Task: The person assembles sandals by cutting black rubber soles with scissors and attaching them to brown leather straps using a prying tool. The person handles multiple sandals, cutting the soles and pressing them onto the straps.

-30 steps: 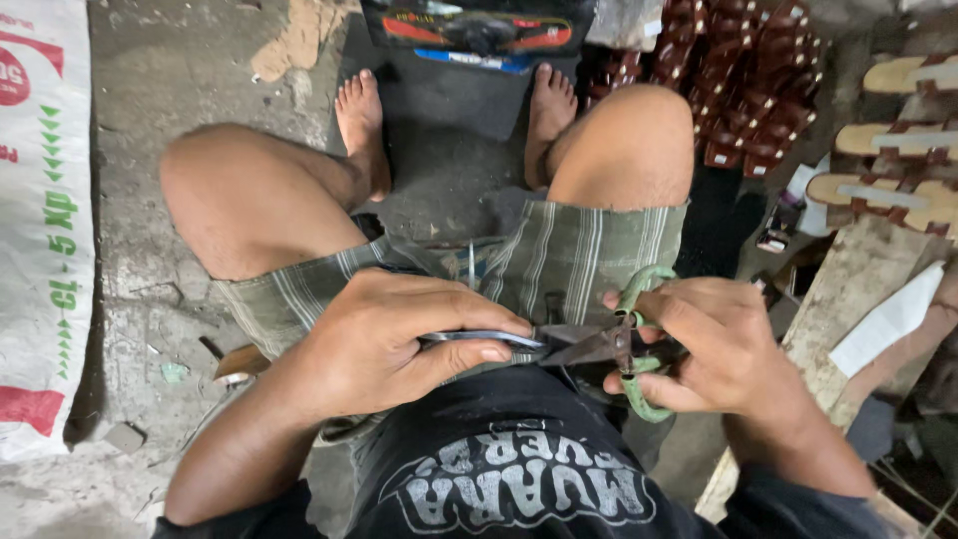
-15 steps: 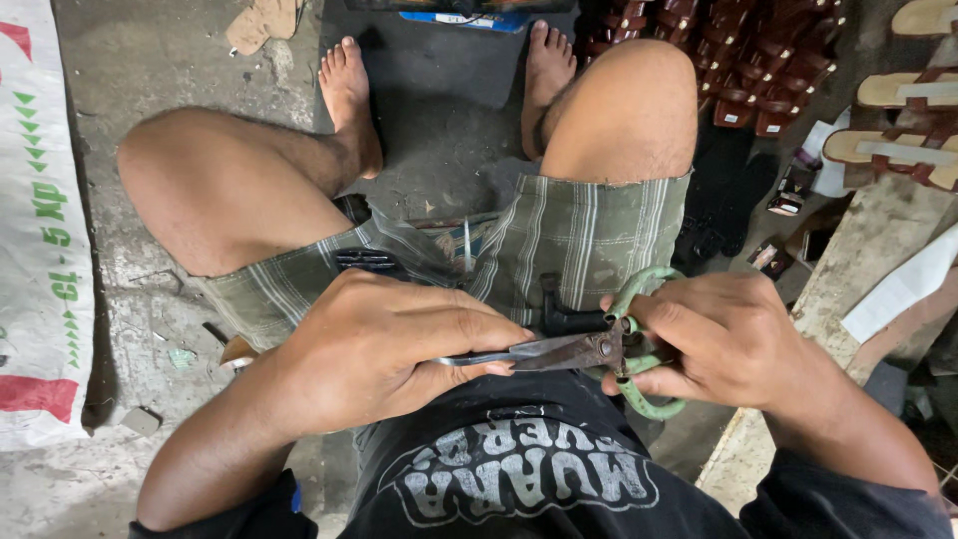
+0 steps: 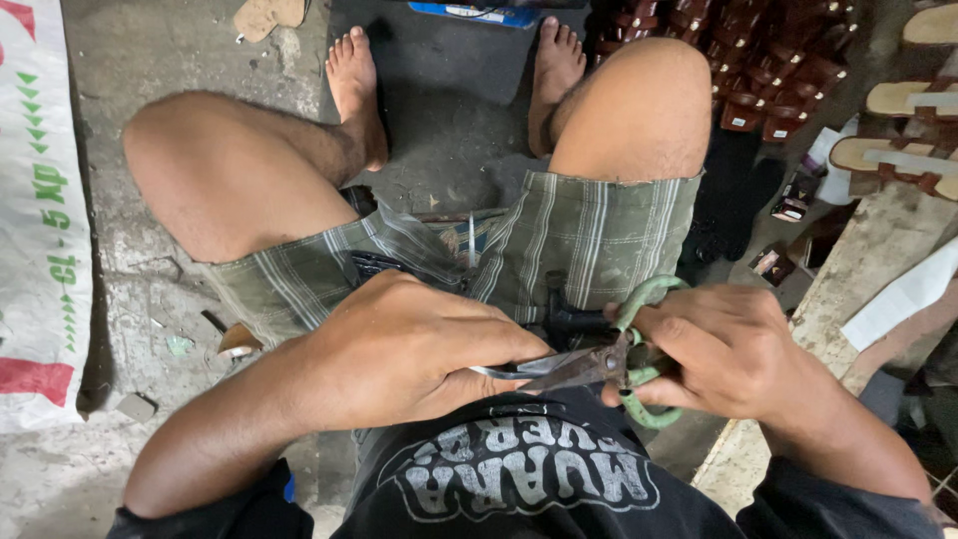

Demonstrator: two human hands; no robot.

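Both of your hands met over your lap: your right hand (image 3: 733, 349) gripped the green-handled scissors (image 3: 609, 364), while your left hand (image 3: 419, 349) curled closed around something hidden at the blade tips.

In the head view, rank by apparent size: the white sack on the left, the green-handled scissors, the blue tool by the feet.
1. White sack, largest though cut off by the frame.
2. Green-handled scissors, close to the camera.
3. Blue tool, farther away and partly cropped, so this is unsure.
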